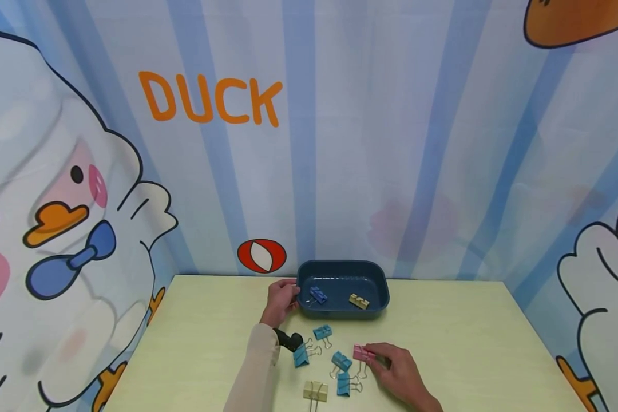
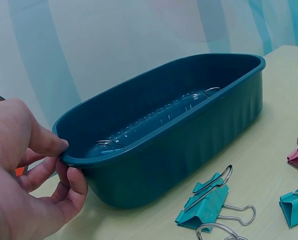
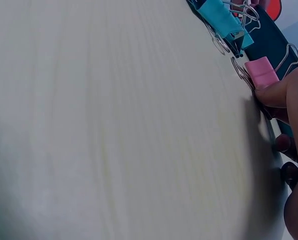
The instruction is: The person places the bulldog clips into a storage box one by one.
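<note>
At the left end of a dark blue plastic basin, my left hand pinches the rim between thumb and fingers. The basin stands at the back of the table; a blue binder clip and a yellow binder clip lie inside it. My right hand holds a pink binder clip by one end, thumb against its side, in front of the basin. The right wrist view also shows the pink clip with its wire handles sticking out.
Several turquoise binder clips lie between my hands, one turquoise clip close to the basin's front. Nearer the front is another yellow binder clip. A patterned curtain hangs behind the pale table.
</note>
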{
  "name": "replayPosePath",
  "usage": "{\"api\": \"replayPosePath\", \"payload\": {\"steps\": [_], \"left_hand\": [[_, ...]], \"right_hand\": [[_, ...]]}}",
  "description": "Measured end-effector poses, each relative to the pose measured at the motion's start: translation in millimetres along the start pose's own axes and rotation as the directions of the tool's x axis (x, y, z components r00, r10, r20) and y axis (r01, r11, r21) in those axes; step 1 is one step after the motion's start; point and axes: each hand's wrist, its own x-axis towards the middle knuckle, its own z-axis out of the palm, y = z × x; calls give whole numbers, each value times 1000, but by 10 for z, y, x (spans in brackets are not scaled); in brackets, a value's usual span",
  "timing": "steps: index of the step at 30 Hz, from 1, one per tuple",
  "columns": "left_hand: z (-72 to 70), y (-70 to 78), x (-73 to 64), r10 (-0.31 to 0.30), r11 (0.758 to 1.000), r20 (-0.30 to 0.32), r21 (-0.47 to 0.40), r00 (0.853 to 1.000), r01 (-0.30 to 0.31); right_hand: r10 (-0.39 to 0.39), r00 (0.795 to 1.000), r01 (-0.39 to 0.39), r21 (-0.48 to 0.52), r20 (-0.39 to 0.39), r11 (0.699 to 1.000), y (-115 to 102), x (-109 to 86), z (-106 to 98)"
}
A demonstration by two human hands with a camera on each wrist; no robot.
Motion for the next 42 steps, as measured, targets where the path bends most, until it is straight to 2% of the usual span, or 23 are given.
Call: {"api": "replayPosePath", "payload": {"steps": [14,23,29,36,42], "left_hand": [[4,-4,9,-1,1000,-9,3,1000,1],[16,-3,2,-6,1000,-18,-7,1000,6],[28,-3,11,-4,1000,-25,1,1000,4],[34,-15,25,-7,1000,-29,2,1000,7],[33,-1,16,-9,1000,-34,-1,999,9]], "right_hand": [[-1,1000,1,-8,15,1000,-39,22,-30],[13,997,-19,77,70,997,-69,91,-107],[16,994,-25,78,108,997,-69,126,-145],[27,996,-32,63,85,998,-161,215,-251],[-79,996,77,47,42,996,-325,411,-435]]}}
